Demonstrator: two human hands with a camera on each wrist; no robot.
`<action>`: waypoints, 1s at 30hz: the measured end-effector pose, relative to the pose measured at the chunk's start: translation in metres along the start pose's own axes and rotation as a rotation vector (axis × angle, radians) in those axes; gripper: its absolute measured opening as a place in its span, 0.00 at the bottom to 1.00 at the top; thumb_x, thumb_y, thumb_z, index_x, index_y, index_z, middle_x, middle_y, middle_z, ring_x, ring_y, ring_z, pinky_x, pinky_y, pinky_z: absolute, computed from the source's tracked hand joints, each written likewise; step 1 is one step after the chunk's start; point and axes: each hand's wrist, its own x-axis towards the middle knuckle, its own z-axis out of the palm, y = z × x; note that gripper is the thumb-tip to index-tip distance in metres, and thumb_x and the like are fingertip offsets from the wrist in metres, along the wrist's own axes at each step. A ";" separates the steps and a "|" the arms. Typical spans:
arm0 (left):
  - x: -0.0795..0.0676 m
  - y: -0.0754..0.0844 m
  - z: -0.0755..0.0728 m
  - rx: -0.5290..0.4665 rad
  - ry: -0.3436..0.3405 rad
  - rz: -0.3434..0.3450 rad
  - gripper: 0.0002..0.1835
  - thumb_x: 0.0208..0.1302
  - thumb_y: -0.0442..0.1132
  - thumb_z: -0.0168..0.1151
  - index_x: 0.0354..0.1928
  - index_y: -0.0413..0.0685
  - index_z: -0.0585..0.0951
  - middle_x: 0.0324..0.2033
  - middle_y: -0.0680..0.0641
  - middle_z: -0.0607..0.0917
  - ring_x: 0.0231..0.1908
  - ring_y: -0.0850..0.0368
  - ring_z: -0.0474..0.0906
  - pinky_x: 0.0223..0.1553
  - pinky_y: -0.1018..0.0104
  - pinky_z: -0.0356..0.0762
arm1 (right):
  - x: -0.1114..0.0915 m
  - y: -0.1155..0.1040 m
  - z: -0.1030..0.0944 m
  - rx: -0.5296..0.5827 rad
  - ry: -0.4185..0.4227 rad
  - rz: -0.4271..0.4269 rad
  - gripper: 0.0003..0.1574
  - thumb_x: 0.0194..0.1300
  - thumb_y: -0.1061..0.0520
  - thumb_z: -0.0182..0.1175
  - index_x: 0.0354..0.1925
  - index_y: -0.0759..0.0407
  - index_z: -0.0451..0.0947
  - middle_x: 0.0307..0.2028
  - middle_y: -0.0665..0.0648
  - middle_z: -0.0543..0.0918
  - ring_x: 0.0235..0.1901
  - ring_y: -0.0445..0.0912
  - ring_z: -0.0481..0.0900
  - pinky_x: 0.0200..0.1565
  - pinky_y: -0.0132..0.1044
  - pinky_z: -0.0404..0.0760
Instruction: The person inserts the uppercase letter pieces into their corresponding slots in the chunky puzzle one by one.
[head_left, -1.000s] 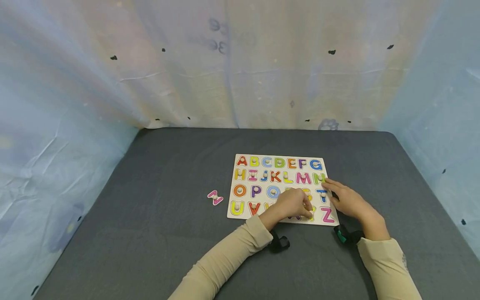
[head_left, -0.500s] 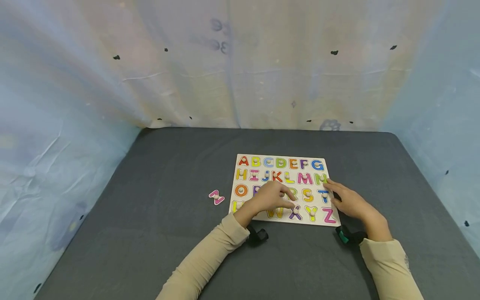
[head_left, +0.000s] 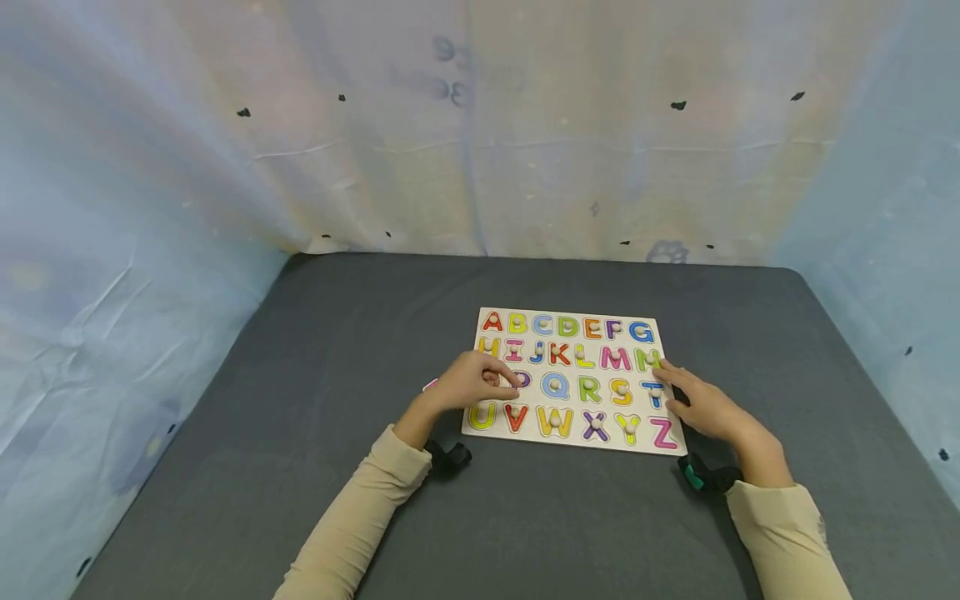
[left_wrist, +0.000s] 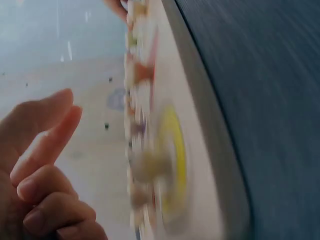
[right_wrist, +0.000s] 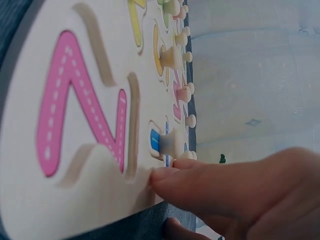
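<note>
A wooden alphabet puzzle board (head_left: 498, 431) lies flat on the table, bearing colourful knobbed letters in rows. Above its left part, near the letters O and P, hovers my left hand (head_left: 463, 383). Its thumb and index fingertip stand close to each other with nothing between them in the left wrist view. Behind this hand, the pink letter Z piece (head_left: 429, 384) is almost wholly hidden. My right hand (head_left: 708, 407) rests at the board's right edge, its fingers fairly straight and touching the surface beside N and T. Below it, the pink Z recess (right_wrist: 60, 95) holds no knobbed piece.
A dark grey cloth covers the table (head_left: 360, 333) around the board. Pale patterned sheeting (head_left: 555, 167) hangs at the back and on both sides. Wrist straps (head_left: 447, 460) sit under each forearm. The letter knobs (left_wrist: 150, 167) stick up from the board.
My left hand has moved left across the board, from around X and Y to the left edge, and now covers most of the loose Z. The right hand stays in place.
</note>
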 end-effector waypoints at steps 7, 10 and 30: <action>-0.015 -0.023 -0.034 -0.032 -0.071 -0.081 0.12 0.57 0.42 0.70 0.42 0.46 0.87 0.11 0.57 0.62 0.14 0.64 0.53 0.20 0.73 0.56 | 0.000 0.002 0.001 0.011 0.005 0.011 0.37 0.66 0.60 0.55 0.69 0.68 0.58 0.71 0.75 0.53 0.68 0.76 0.51 0.63 0.72 0.55; -0.021 -0.034 -0.048 -0.018 -0.095 -0.111 0.13 0.56 0.41 0.71 0.43 0.45 0.87 0.12 0.57 0.61 0.15 0.64 0.54 0.21 0.73 0.58 | 0.000 0.002 0.002 0.026 0.003 0.009 0.37 0.66 0.60 0.55 0.70 0.68 0.58 0.71 0.75 0.53 0.69 0.76 0.50 0.64 0.72 0.54; -0.039 -0.062 -0.074 0.037 -0.102 -0.235 0.09 0.48 0.39 0.76 0.31 0.42 0.89 0.32 0.46 0.90 0.23 0.66 0.67 0.28 0.74 0.63 | -0.003 0.000 -0.002 0.054 -0.012 0.010 0.37 0.67 0.58 0.55 0.70 0.68 0.57 0.72 0.74 0.52 0.69 0.76 0.49 0.64 0.72 0.52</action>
